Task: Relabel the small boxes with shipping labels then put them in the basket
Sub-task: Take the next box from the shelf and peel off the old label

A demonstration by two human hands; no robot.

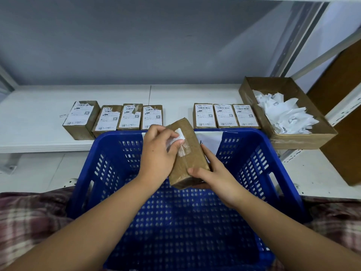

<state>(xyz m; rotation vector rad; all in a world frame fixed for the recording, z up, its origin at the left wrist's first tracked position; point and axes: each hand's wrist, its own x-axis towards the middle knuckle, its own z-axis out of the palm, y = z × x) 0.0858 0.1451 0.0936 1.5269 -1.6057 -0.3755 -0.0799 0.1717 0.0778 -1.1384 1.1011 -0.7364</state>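
The left hand [156, 151] pinches a white label [180, 134] on top of a brown box [192, 153], while the right hand [216, 178] grips the box's near end, fingers curled around it. The box is tilted above a blue basket [109, 153]. Behind the basket, seven labelled boxes [127, 118] lie on a white shelf [39, 118], beside a cardboard tray [300, 140] of paper scraps [283, 112].

Brown box [195, 160] tilted over blue basket [252, 165]; label scrap [180, 134] on top.

Boxes [151, 117] on shelf [39, 118] behind basket [245, 131]; carton [300, 140], prob. scraps [283, 112], right.
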